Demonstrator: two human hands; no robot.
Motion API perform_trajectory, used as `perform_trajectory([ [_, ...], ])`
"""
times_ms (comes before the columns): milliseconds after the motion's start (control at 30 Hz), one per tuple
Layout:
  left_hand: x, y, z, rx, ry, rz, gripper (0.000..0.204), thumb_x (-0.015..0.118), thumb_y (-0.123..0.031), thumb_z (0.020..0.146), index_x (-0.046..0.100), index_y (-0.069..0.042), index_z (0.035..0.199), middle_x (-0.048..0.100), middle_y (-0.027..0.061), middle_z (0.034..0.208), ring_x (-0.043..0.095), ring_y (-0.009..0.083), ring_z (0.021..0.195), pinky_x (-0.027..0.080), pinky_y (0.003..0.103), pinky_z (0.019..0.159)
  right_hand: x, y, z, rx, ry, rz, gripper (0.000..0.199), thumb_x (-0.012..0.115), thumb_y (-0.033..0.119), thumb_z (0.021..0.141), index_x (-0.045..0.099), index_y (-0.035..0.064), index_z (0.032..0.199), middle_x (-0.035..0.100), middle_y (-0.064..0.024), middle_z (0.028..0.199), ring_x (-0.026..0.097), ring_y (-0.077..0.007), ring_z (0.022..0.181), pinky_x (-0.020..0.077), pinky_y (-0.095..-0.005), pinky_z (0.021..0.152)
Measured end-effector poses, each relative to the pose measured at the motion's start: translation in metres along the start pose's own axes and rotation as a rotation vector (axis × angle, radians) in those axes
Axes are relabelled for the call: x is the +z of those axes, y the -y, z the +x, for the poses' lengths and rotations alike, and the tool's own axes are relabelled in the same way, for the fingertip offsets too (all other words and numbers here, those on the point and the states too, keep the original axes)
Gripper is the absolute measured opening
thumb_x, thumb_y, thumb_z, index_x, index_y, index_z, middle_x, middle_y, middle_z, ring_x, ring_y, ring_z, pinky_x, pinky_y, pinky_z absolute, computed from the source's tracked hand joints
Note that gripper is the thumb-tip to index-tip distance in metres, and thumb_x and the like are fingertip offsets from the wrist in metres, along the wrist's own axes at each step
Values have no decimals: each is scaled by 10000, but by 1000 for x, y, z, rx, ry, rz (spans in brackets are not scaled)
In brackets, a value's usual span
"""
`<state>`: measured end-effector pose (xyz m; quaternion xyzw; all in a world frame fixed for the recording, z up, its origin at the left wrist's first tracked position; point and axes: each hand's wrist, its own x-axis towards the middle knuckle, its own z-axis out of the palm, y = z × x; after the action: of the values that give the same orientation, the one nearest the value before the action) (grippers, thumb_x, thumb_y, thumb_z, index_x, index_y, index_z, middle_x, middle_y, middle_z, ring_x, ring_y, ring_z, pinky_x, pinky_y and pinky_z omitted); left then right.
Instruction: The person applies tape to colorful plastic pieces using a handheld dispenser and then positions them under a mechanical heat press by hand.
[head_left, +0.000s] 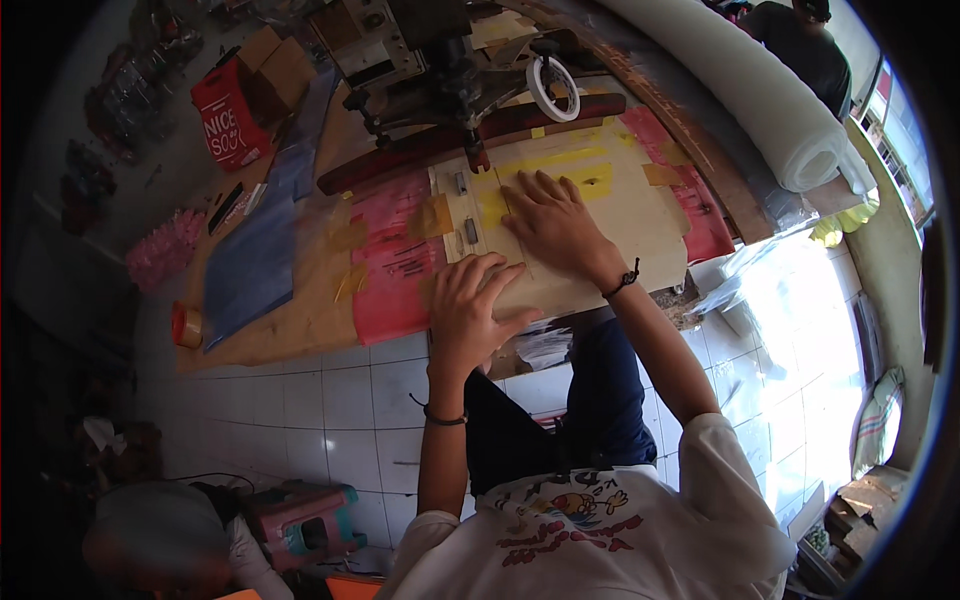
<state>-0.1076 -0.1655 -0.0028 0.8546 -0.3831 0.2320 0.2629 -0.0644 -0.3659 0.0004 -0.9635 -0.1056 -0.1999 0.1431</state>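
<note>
My right hand (556,226) lies flat with fingers spread on a beige sheet (640,225) that has yellow strips across its far part. My left hand (466,308) rests at the table's near edge, fingers apart, on the border between the beige sheet and a pinkish-red sheet (395,260). Neither hand shows anything held. Two small grey metal pieces lie along a pale strip just beyond my left fingers; the nearer metal piece (471,232) is close to them. Brown tape (432,215) sticks to the red sheet. What lies under my palms is hidden.
A machine with a dark red bar (400,160) and white handwheel (553,88) stands over the table's far side. A thick white foam roll (740,90) lies at right. Blue sheeting (255,265), a tape roll (186,325) and a red bag (230,115) are at left. Other people are nearby.
</note>
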Motion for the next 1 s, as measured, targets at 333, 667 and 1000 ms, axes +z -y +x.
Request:
perform_trajectory([
  [333, 8, 5, -2, -5, -10, 82, 509, 695, -425, 875, 642, -105, 1269, 573, 87, 1358, 507, 301, 1271, 392, 458, 1031, 5, -2, -4, 43, 45, -20, 542, 424, 445, 1020, 485, 157, 1475, 369, -175, 1573, 304, -368, 1472, 181, -550, 1210],
  [667, 15, 9, -6, -23, -83, 8, 485, 696, -407, 878, 656, -112, 1262, 615, 72, 1317, 533, 281, 1253, 389, 435, 1048, -16, 13, -43, 97, 102, -107, 522, 422, 451, 1024, 506, 175, 1458, 402, -176, 1547, 323, -396, 1452, 198, -605, 1179],
  [1000, 5, 4, -4, 110, -89, -110, 198, 784, -314, 794, 768, -170, 928, 670, -27, 1057, 585, 218, 1030, 411, 388, 889, -27, -39, -3, -74, -42, 24, 452, 696, 397, 902, 653, 94, 1235, 637, -152, 1193, 595, -358, 1110, 471, -437, 978],
])
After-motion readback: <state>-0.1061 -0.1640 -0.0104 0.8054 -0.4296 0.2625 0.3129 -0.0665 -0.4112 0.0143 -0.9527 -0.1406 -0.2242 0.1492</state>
